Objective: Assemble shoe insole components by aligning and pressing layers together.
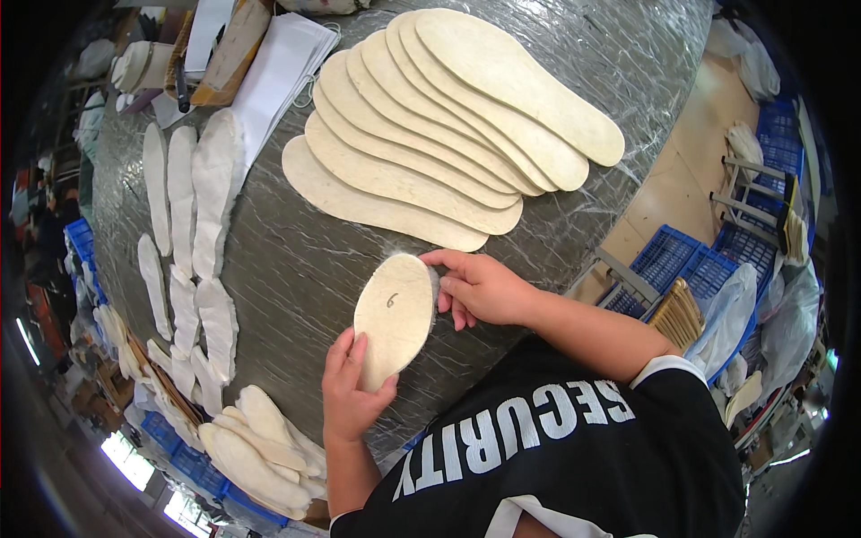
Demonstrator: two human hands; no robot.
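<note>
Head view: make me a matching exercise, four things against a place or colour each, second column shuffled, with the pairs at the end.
Things:
1. Left hand
2. Right hand
3. Crates
4. Shirt

Places or colours:
A. blue
B. at the upper right edge of the insole
C. black, white lettering
D. gripping the insole's lower end

Pairs: 1-D, 2-B, 3-A, 4-C

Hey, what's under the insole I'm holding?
Greyish fuzz peeks out along the right edge of the insole, beside your right hand. The rest beneath it is covered.
</note>
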